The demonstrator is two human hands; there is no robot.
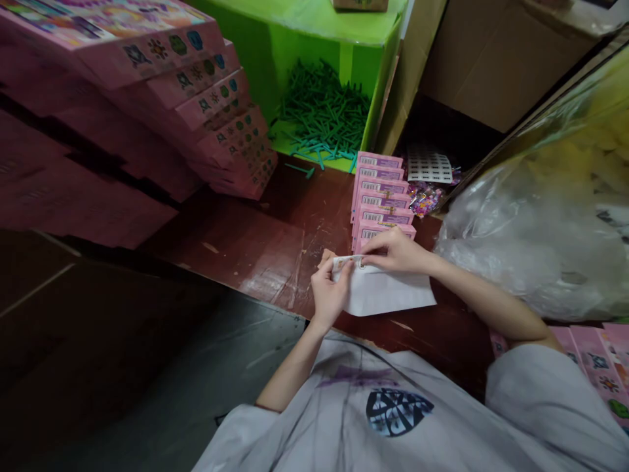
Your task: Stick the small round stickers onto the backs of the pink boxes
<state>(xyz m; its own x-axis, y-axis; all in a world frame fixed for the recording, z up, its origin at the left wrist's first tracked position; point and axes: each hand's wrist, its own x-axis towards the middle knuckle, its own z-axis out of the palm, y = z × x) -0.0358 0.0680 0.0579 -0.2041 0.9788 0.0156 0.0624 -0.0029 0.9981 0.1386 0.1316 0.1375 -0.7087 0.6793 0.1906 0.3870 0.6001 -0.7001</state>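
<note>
A white sticker sheet [388,294] is held up in front of me, mostly blank, with a few small gold-and-dark stickers along its top edge. My left hand [331,292] is closed on its left end, the thumb over the front. At the top edge my right hand [396,252] pinches the sheet beside a small round sticker [362,263]; whether a sticker is between the fingertips I cannot tell. Just beyond the hands stands a row of pink boxes [383,201] with barcode labels, overlapping one behind another. The nearest box is partly hidden by my right hand.
Tall stacks of larger pink boxes [162,59] rise at the left. A green bin [383,85] with green plastic sticks [329,108] lies at the back; one stick [307,172] is on the brown table [236,242]. Clear plastic bags [521,229] bulge at the right.
</note>
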